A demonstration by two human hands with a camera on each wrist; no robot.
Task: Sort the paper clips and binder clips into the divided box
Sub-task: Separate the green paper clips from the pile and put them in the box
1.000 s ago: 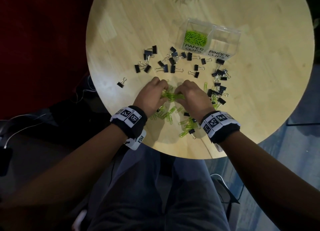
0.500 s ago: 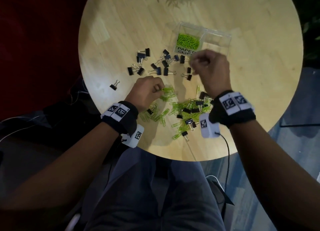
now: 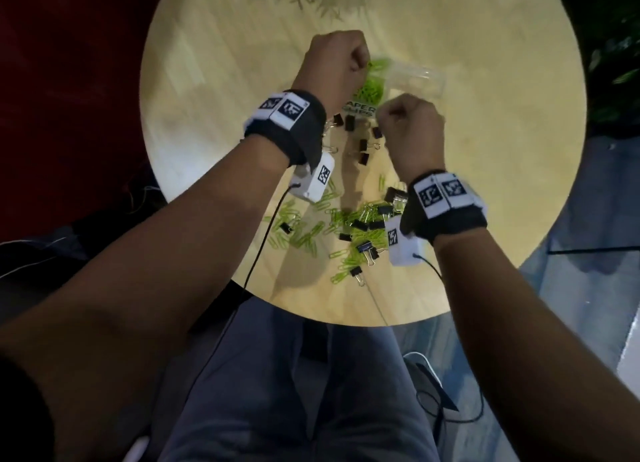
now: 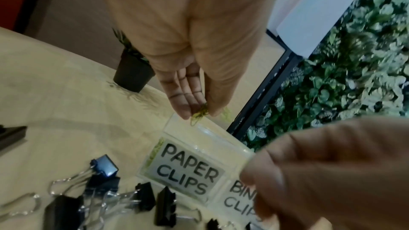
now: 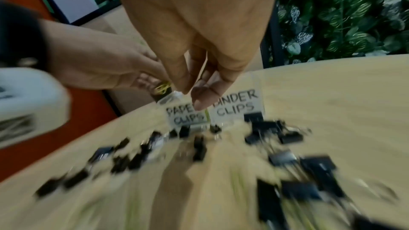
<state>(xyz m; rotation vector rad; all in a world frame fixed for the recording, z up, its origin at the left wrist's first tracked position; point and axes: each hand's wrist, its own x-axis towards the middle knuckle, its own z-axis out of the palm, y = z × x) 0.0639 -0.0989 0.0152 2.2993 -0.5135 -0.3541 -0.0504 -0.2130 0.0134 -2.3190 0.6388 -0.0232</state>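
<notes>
Left hand [image 3: 334, 61] is up over the divided box [image 3: 420, 80], and only the left wrist view shows why: its fingers [image 4: 188, 100] pinch a small bunch of green paper clips [image 4: 200, 114] right above the compartment labelled PAPER CLIPS. From the head camera that hand is just a fist seen from behind. The right hand [image 3: 412, 132] hangs at the box's near side; the right wrist view shows its fingers [image 5: 203, 97] extended and relaxed, gripping nothing, in front of the PAPER CLIPS and BINDER CLIPS labels. The head view shows a green heap of clips lying in the paper-clip compartment.

All of it sits on a round, pale wooden table [image 3: 502, 149]. Black binder clips [image 3: 362, 148] are scattered before the box, and a mixed pile [image 3: 360, 233] of green and black lies at the near edge. A small dark plant pot [image 4: 132, 74] stands at the far side, and a leafy wall [image 5: 343, 15] rises beyond.

The right wrist view is badly smeared low down, and the binder-clip compartment's contents are hard to make out.
</notes>
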